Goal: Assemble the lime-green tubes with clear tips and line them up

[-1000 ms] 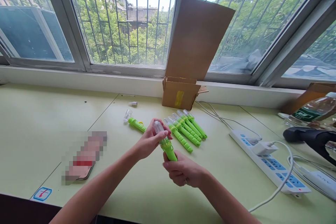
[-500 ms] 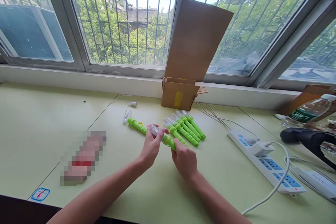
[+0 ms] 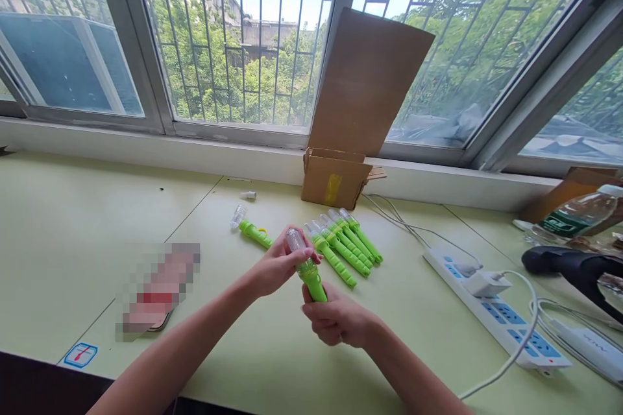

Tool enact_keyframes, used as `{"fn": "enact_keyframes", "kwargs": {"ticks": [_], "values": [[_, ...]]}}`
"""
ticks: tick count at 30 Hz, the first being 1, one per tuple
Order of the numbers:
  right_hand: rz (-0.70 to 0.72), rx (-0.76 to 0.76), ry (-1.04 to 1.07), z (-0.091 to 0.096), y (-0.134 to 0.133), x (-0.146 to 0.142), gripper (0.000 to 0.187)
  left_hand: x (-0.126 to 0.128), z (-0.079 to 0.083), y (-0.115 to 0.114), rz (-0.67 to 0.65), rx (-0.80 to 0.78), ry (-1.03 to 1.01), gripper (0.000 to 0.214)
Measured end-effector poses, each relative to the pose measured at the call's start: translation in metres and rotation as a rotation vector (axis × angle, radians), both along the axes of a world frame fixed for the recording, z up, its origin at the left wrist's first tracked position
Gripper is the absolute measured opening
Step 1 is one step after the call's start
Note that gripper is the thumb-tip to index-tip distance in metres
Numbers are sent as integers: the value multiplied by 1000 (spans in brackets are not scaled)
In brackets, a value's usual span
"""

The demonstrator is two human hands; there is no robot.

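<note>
Both hands are on one green plastic stick [image 3: 315, 286] with a clear ribbed cap [image 3: 295, 241]. My left hand [image 3: 280, 264] is closed around the cap end, thumb across the front. My right hand [image 3: 341, 319] wraps the green handle's lower end. The stick is tilted, cap up and to the left. Just beyond my left hand lies another green stick [image 3: 254, 232], partly hidden by the fingers, its end uncapped, with a loose clear cap [image 3: 238, 215] beside it. To the right, several capped green sticks [image 3: 343, 248] lie side by side on the table.
A small white piece [image 3: 248, 195] lies farther back on the table [image 3: 233, 363]. A cardboard box [image 3: 335, 178] stands against the windowsill. On the right are a white power strip [image 3: 496, 311] with cables, a plastic bottle [image 3: 574, 214] and a black object [image 3: 559, 266]. A pixelated item [image 3: 163, 292] lies left.
My right hand has turned and moved slightly lower, its fingers now wrapped under the handle. The held stick has swung to a steeper angle. The view has shifted slightly.
</note>
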State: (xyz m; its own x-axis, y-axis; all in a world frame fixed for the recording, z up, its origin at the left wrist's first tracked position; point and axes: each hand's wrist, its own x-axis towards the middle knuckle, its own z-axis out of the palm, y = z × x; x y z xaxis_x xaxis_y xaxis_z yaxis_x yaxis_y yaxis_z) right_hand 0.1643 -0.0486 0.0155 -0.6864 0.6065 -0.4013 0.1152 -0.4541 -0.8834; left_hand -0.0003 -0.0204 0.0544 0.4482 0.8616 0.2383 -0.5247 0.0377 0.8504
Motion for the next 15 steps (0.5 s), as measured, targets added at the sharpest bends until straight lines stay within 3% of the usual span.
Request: {"fn": "enact_keyframes", "kwargs": {"ticks": [2,4,6,9,13,15], "values": [[21,-24,11,0,0,0,41,0,2,0,-11,17,-1,24],[-37,97,-56,-5,1,-4,37,2,-2,2,51,0,27,24],[-194,388,-206,-13,4,-10,30,7,-11,4,180,-45,75,28],[-450,942,-492,-26,9,-14,19,17,-25,3,347,-102,144,33],[-558,1228,-927,-34,12,-7,11,28,-27,-7,421,-101,103,36],[-554,1296,-1003,-34,11,-4,13,29,-23,-12,421,-108,61,36]]}}
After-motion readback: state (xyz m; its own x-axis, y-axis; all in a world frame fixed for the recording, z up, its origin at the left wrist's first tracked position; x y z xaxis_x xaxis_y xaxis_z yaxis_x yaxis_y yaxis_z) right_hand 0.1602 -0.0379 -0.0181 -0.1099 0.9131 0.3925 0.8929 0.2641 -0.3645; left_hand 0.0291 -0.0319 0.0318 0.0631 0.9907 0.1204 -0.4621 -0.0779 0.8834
